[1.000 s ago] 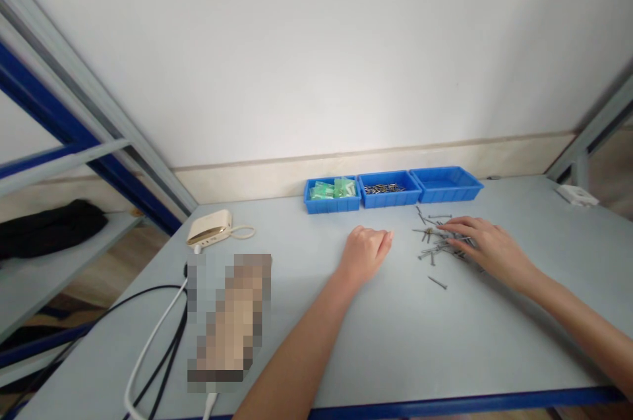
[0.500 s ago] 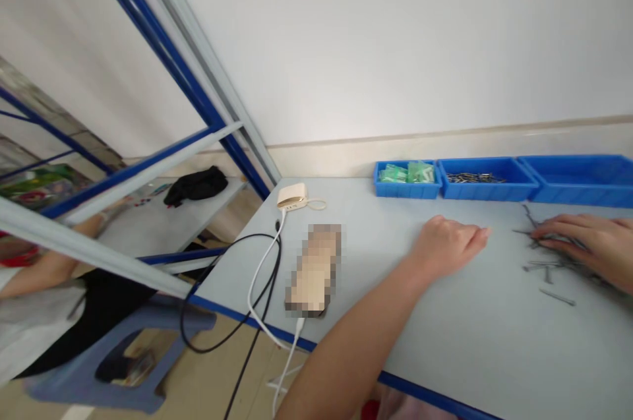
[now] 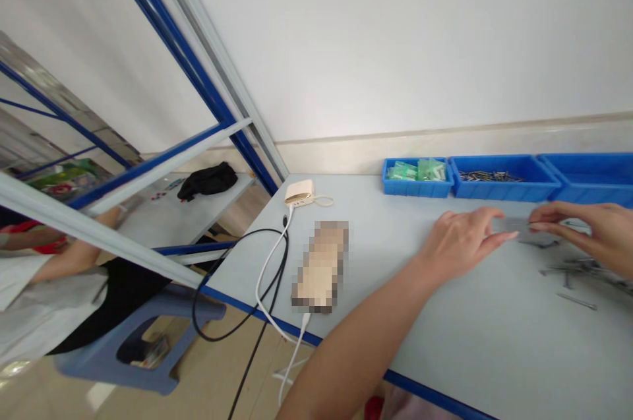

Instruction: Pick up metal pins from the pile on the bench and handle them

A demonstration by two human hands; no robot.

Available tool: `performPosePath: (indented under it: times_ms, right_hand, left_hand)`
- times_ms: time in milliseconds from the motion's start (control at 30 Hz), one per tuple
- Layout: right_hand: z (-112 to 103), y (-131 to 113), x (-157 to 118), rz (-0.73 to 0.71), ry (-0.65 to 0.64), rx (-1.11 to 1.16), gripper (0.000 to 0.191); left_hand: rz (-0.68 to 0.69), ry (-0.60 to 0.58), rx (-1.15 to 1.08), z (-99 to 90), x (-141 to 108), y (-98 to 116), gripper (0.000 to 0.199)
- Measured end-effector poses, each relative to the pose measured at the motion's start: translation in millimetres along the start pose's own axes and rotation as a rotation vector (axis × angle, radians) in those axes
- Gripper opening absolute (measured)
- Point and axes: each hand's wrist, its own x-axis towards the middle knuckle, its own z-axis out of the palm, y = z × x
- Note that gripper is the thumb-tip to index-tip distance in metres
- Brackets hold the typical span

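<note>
Grey nails (image 3: 524, 225) sit pinched between the left hand (image 3: 457, 245) and right hand (image 3: 591, 232), both grips closed.

The right hand (image 3: 601, 235) runs off the right edge of the frame, so only its fingers and part of the back show. Between it and the left hand (image 3: 457, 245) sits a grey smear (image 3: 514, 227), too blurred to say what it is or which fingers pinch it. The nails (image 3: 578, 271) at right are motion-blurred and cut by the edge. The rightmost bin (image 3: 588, 176) is cropped too. A pixelated block (image 3: 321, 266) on the bench (image 3: 395, 314) hides what lies there. At lower left a person (image 3: 49, 288) is half hidden behind the frame bars. What fills the green bin (image 3: 418, 176) is too small to tell.
</note>
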Motion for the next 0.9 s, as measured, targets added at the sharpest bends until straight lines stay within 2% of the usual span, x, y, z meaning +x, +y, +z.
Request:
performPosePath:
  times_ms: [100, 200, 400, 567, 700, 900]
  right_hand:
    - [6.2, -28.5, -1.8, 0.021, 0.027, 0.154, 0.058]
    - [12.7, -39.2, -8.7, 0.075, 0.044, 0.233, 0.058]
    - [11.3, -21.5, -17.6, 0.235, 0.100, 0.238, 0.068]
    - [11.8, -12.2, -18.2, 0.274, 0.052, 0.277, 0.066]
    - [13.1, -19.0, -19.6, 0.305, 0.044, 0.339, 0.068]
    - [14.0, -36.7, -21.1, 0.216, 0.042, 0.356, 0.065]
  left_hand:
    - [0.058, 0.035, 0.061, 2.6, -0.2, -2.0, 0.034]
    - [0.120, -0.004, 0.148, 6.9, -0.8, -4.0, 0.031]
    - [0.154, 0.007, 0.178, 7.8, -1.4, -3.0, 0.041]
    - [0.117, -0.036, 0.142, 3.0, -1.2, -1.4, 0.036]
    - [0.116, -0.017, 0.078, 3.0, -2.0, -0.1, 0.038]
    - [0.152, 0.004, 0.158, 6.2, -2.9, -1.7, 0.035]
